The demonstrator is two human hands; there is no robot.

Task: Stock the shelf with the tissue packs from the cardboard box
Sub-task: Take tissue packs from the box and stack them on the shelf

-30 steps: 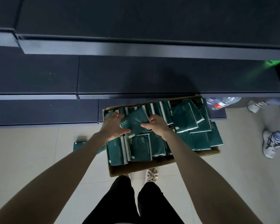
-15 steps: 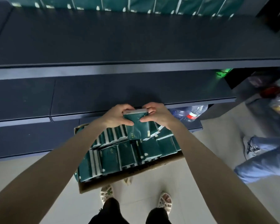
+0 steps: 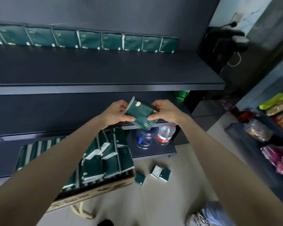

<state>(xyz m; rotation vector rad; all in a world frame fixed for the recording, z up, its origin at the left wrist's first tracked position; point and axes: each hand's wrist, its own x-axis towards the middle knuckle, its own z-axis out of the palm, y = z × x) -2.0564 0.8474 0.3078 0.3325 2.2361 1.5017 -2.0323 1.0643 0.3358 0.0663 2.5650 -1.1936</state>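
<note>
Half a second ago the tissue pack [image 3: 140, 114] sat just over the cardboard box [image 3: 91, 195]; now it is lifted well above the box and tilted, one white corner up. The left hand [image 3: 116, 114] pinches its left edge between thumb and curled fingers, and the right hand [image 3: 166, 112] grips its right edge the same way. The box stands on the pale floor [image 3: 162, 201], still crowded with green packs. High above and behind the box, the dark shelf [image 3: 104, 69] carries a row of packs [image 3: 88, 40] standing against the back wall. Just right of the box lie three loose packs [image 3: 160, 172]; beyond them, water bottles [image 3: 166, 132] stand on the lowest board. Far right of the box, a side rack [image 3: 252, 144] holds coloured snack bags.
</note>
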